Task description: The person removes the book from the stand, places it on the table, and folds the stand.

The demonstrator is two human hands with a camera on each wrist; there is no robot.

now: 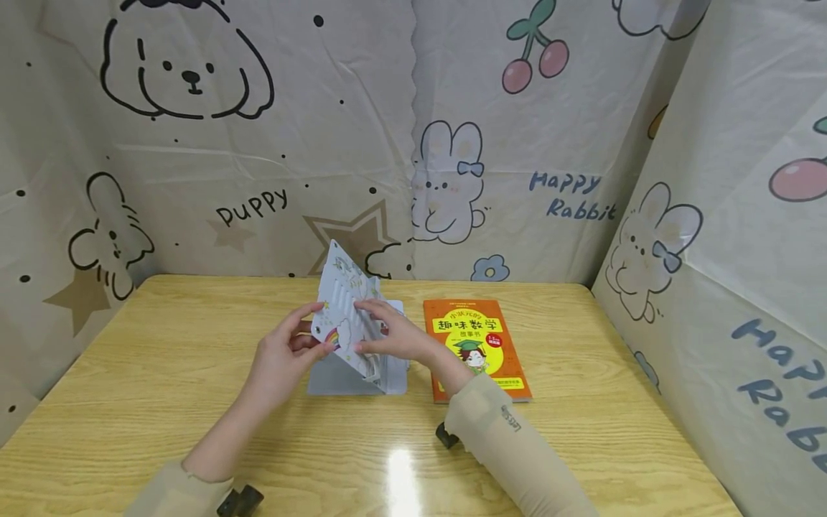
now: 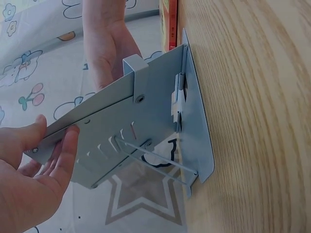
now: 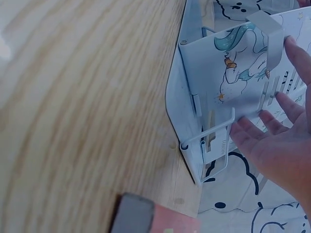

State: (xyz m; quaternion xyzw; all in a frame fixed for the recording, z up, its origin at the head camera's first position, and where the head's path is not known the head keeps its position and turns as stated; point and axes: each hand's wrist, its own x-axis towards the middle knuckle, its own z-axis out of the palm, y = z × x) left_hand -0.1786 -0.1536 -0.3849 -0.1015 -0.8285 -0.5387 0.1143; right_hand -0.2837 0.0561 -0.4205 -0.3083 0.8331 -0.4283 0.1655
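A pale blue metal book stand [image 1: 337, 287] with unicorn and rainbow pictures stands on the table, its panel tilted up from the flat base [image 1: 342, 380]. My left hand [image 1: 284, 352] pinches the panel's free edge between thumb and fingers. Behind the panel, a wire prop [image 2: 155, 158] runs from the slotted back down to the base. My right hand [image 1: 400, 334] touches the printed front, fingers spread near the slots and a bent metal clip [image 3: 272, 36]. Close to its fingertips is a wire page holder [image 3: 209, 131] at the panel's foot.
An orange book [image 1: 446, 366] with a cartoon cover lies flat right of the stand. The wooden table [image 1: 161, 373] ends against a cartoon-printed cloth [image 1: 323, 143] at the back and sides. A blurred grey and pink thing [image 3: 170, 221] shows low in the right wrist view.
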